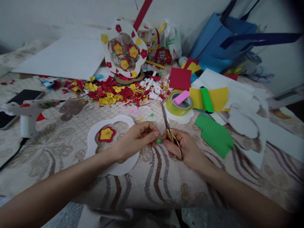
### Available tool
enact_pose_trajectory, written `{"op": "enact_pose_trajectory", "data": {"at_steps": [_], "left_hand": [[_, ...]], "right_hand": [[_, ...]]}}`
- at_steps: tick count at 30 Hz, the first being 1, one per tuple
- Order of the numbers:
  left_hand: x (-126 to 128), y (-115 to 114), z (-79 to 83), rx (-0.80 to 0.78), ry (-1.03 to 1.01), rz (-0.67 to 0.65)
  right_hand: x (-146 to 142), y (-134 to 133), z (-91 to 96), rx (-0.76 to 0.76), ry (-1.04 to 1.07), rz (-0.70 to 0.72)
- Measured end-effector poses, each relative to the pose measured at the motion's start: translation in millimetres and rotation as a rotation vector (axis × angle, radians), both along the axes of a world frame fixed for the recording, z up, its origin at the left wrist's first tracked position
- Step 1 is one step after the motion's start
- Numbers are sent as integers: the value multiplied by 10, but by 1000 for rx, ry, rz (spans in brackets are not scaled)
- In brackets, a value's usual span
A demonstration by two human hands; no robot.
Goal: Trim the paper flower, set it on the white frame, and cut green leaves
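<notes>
My left hand [137,137] is pinched shut on a tiny green paper piece [159,141], which sits between the fingertips of both hands. My right hand [184,148] grips gold-handled scissors [167,122] whose blades point up and away. Both hands hover over a patterned cloth. Just left of my left hand lies a white flower-shaped frame [95,136] with a red and yellow paper flower [106,134] in it. A green foam sheet [215,134] lies right of my right hand.
A white glue gun [26,115] and a black phone [17,101] lie at the left. A heap of red and yellow scraps [111,91], a tape roll [179,104], a green marker [206,99], coloured papers, a decorated frame [124,52] and a blue bag [220,41] fill the back.
</notes>
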State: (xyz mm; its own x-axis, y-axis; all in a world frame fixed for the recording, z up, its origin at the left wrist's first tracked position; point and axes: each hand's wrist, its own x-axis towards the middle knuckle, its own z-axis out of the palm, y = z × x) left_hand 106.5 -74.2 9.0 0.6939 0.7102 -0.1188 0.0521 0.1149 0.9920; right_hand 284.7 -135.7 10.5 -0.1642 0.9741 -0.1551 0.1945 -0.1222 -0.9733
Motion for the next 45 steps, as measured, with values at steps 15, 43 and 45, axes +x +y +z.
{"op": "enact_pose_trajectory", "data": {"at_steps": [15,43,45], "left_hand": [[31,-48,-14,-161,24,50],[19,39,3,-364,-242,297],[23,40,1,-356,-239,303]], "right_hand": [[-38,-8,9,8,-11,-74],[6,-98,-116,36,-257,121],[1,-91,-101,41,-265,127]]}}
